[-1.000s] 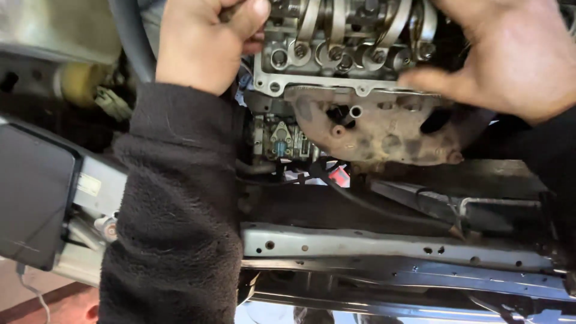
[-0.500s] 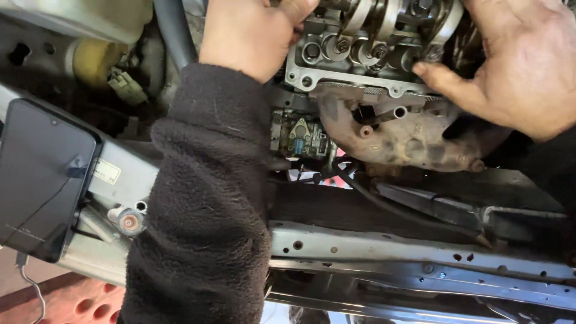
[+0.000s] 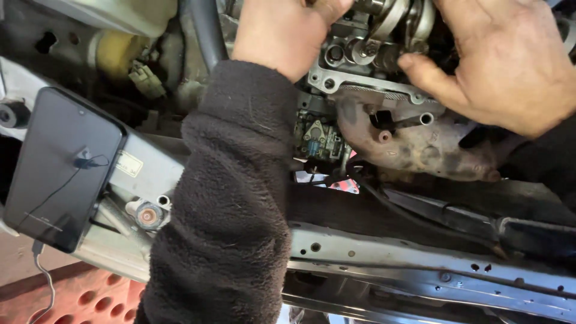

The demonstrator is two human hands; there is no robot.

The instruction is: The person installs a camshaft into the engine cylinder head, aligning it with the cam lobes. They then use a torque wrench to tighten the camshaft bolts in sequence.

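Note:
My left hand (image 3: 287, 31), in a black fleece sleeve (image 3: 234, 198), reaches up to the left end of a grey metal cylinder head (image 3: 354, 75). Its fingers are curled at the frame's top edge, and what they grip is cut off. My right hand (image 3: 510, 63) lies over the right part of the head, fingers spread, with the thumb tip touching the rocker arms (image 3: 396, 27). A rusty exhaust manifold (image 3: 414, 144) hangs just below the head.
A black phone (image 3: 60, 168) with a cable plugged in rests on the grey crossmember (image 3: 384, 252) at the left. A black hose (image 3: 204, 30) runs up beside my left wrist. Wiring and a blue connector (image 3: 312, 144) sit under the head. A red perforated surface (image 3: 90, 300) shows at bottom left.
The view has swung left, bringing the phone fully into sight. My right thumb has slid left along the head toward the rocker arms. My left hand stays at the head's left end.

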